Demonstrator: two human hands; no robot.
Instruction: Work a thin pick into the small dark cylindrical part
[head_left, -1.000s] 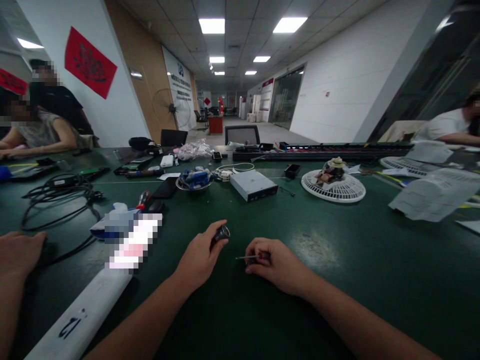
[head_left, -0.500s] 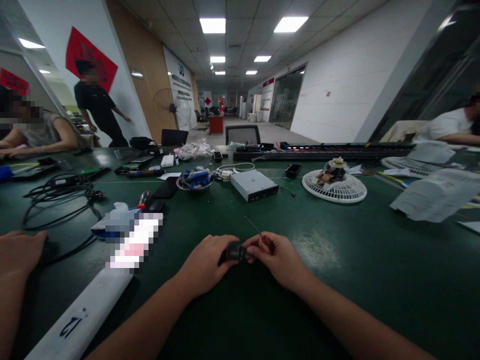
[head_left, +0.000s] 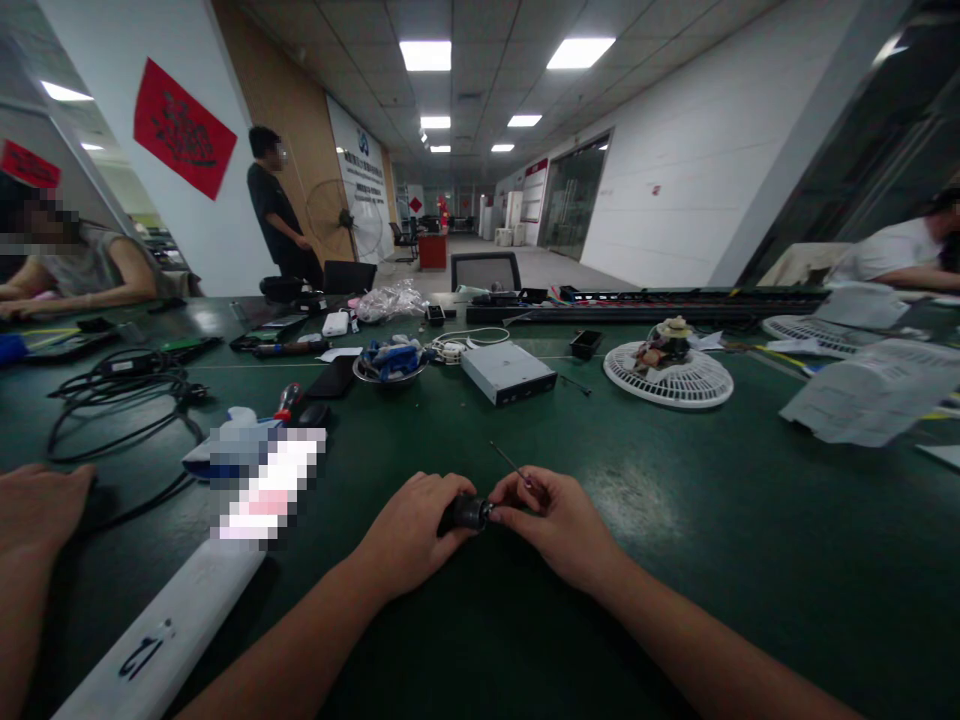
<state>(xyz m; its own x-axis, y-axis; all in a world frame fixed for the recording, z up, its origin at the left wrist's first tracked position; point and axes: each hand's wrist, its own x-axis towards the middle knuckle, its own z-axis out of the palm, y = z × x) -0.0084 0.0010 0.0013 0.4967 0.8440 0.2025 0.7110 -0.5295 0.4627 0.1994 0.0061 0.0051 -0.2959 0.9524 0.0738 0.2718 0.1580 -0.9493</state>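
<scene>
My left hand (head_left: pixel 416 535) is closed around a dark cylindrical part (head_left: pixel 470 512), lying sideways with its end turned to the right. Against that end, the thumb and fingertips of my right hand (head_left: pixel 551 520) pinch a small piece too tiny to name. A slim screwdriver (head_left: pixel 510 460) is also tucked in my right hand, its thin metal shaft pointing up and left. Most of its reddish handle is hidden by my fingers. Both hands are low over the green table (head_left: pixel 450 640).
Beyond my hands are an optical disc drive (head_left: pixel 510 373), a metal bowl (head_left: pixel 390 375) holding blue-and-white cloth and a white fan grille (head_left: pixel 667 385). At left are a long white bar (head_left: pixel 165 630), black cables (head_left: pixel 120 390) and another person's hand (head_left: pixel 45 505). A person (head_left: pixel 281 210) stands behind.
My right fingertips have come up against the cylindrical part's end, and the screwdriver shaft has dipped slightly. The person in the background has walked to the right.
</scene>
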